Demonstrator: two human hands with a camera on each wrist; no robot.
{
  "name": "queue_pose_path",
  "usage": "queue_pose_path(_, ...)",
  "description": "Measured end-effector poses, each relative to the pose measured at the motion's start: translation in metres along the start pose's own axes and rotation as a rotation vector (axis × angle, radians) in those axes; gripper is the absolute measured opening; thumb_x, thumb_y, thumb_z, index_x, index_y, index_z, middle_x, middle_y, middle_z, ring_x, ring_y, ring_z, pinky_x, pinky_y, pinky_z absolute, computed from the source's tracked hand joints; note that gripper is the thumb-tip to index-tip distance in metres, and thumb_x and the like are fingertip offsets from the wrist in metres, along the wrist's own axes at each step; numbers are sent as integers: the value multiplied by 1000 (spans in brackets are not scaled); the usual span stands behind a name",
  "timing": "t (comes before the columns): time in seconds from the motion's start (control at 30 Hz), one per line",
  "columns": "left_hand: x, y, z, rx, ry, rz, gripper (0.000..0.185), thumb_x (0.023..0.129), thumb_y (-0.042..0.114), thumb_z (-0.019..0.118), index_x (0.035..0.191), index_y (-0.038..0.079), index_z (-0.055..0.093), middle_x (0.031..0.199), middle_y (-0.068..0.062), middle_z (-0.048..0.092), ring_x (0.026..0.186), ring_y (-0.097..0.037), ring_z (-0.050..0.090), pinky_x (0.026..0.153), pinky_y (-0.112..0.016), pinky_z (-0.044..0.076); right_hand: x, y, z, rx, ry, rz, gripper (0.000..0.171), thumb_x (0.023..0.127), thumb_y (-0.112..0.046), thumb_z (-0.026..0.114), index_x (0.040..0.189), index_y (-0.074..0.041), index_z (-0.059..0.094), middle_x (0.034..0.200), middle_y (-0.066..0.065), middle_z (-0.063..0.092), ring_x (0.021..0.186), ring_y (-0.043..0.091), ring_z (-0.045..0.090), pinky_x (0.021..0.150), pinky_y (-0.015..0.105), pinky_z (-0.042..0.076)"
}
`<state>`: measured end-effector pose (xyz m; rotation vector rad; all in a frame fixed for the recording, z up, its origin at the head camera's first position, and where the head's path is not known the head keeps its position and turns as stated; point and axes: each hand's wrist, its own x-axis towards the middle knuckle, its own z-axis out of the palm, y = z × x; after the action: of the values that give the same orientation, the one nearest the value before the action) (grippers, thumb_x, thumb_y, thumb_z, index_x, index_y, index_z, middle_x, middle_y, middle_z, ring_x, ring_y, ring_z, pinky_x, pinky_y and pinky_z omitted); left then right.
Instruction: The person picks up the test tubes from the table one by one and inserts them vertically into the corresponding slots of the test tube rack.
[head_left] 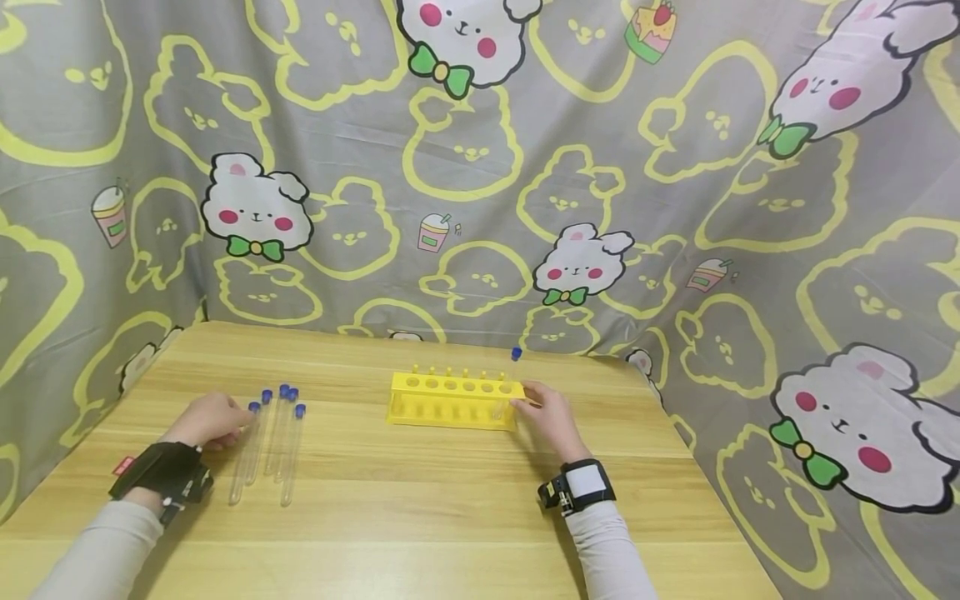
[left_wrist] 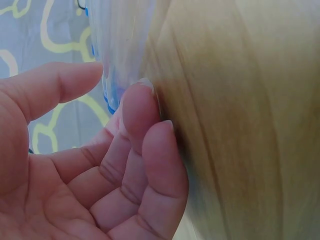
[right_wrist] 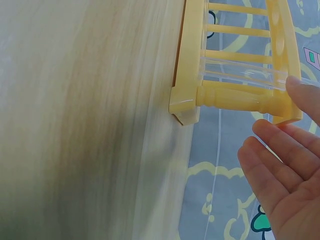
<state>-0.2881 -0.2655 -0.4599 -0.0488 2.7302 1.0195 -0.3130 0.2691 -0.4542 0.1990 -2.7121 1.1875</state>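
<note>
Several clear test tubes (head_left: 288,467) with blue caps lie side by side on the left of the table. My left hand (head_left: 213,419) is beside them, fingertips right at the cap of the leftmost tube. In the left wrist view its fingers (left_wrist: 162,160) are loosely bent, with a gap to the thumb. A yellow test tube rack (head_left: 450,423) stands in the middle. My right hand (head_left: 551,421) holds its right end, thumb (right_wrist: 302,97) at the top plate and fingers around the end post. One clear tube (right_wrist: 245,72) stands in the rack's end position.
A loose blue cap (head_left: 516,354) lies behind the rack near the table's back edge. A grey patterned curtain (head_left: 472,225) hangs behind and along both sides of the wooden table (head_left: 390,517).
</note>
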Motion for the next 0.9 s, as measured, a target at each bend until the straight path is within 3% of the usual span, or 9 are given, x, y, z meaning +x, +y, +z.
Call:
queue_pose_path(0.13,0,0,0,-3,-3,-3,27,87,24,58,79,-1,61,64,-4,62,56,-16,58,51,-29,48,0,1,0,6,0,-3,55,87,-24,71,132,4,54,128,25,61,117,38,62,97,45,51)
queue_pose_path(0.57,4,-3,7,19,16,4,30,84,25,59,59,9,55,52,-1,57,48,-13,54,46,-26,45,1,2,1,-3,3,-9,54,88,-24,71,131,4,55,128,25,61,117,38,62,96,45,52)
queue_pose_path(0.77,3,-3,4,1,42,-18,40,91,32,56,56,13,51,50,2,52,47,-14,50,47,-27,39,1,2,1,-5,8,-15,53,87,-24,71,130,2,57,128,25,62,117,37,62,96,45,52)
queue_pose_path(0.9,1,1,-1,-33,76,-14,41,94,36,53,63,10,53,52,2,50,50,-16,49,50,-29,38,1,3,2,-10,8,-12,53,88,-24,71,131,2,56,129,25,61,117,38,62,96,44,52)
